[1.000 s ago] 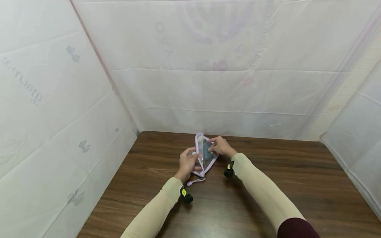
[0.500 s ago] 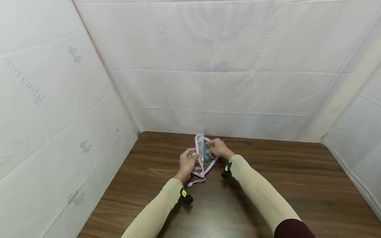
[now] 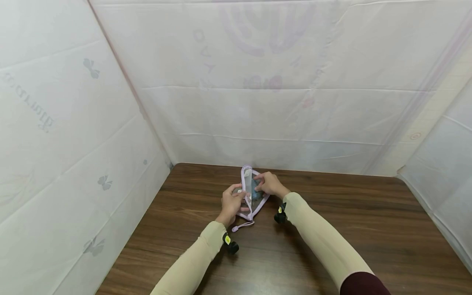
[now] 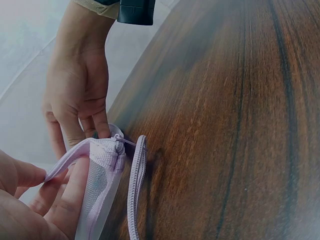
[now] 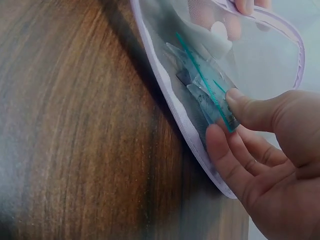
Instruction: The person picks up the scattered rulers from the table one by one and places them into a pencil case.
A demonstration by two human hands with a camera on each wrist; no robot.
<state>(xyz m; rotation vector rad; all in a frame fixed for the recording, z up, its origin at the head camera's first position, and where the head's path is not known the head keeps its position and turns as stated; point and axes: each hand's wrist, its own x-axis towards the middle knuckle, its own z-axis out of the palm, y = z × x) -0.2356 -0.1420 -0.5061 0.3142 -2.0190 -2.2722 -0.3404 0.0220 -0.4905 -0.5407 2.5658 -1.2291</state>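
Two hands met over a small clear mesh pouch with lilac zipper trim, which stood on the wooden counter near its far edge, roughly midway along it. The left hand pinched the pouch's near edge between thumb and fingers, apparently to keep the soft pouch propped up and its mouth apart. The right hand had its thumb and fingertips curled onto the mesh wall, pressing a clear flat piece with green markings inside the pouch through the netting, seemingly to steady or shift it. In the left wrist view the zipper end sat just beside the right hand's fingers, with a loose zipper strip trailing on the counter. A lilac pull cord lay on the counter just below the pouch. White cloth walls closed in the counter's left and far edges.
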